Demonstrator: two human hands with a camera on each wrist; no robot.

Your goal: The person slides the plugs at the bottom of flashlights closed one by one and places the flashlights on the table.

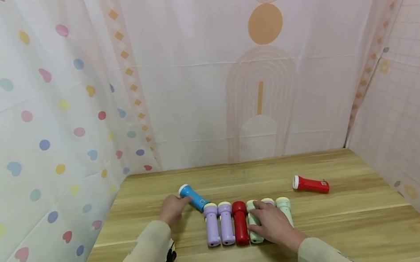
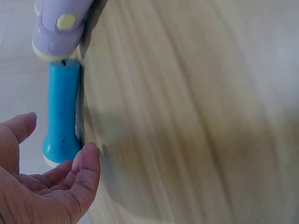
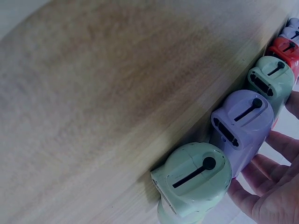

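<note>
A blue flashlight (image 1: 195,199) lies slanted on the table, its tail end right at the head of the leftmost purple flashlight (image 1: 212,229). My left hand (image 1: 172,208) is beside its white-rimmed head; in the left wrist view the thumb and loosely bent fingers stand apart around that end. Several flashlights stretch in a side-by-side row: purple ones, a red flashlight (image 1: 240,225), and pale green ones. Over the row's right part lies my right hand (image 1: 274,222), fingers spread on a green flashlight (image 1: 255,234) and a purple flashlight (image 3: 245,121), partly covering them. The rightmost green flashlight (image 3: 196,177) is beside its fingers.
Another red flashlight (image 1: 311,184) with a white rim lies apart at the right of the wooden table (image 1: 367,216). Patterned curtains (image 1: 198,105) hang behind the table and along both sides.
</note>
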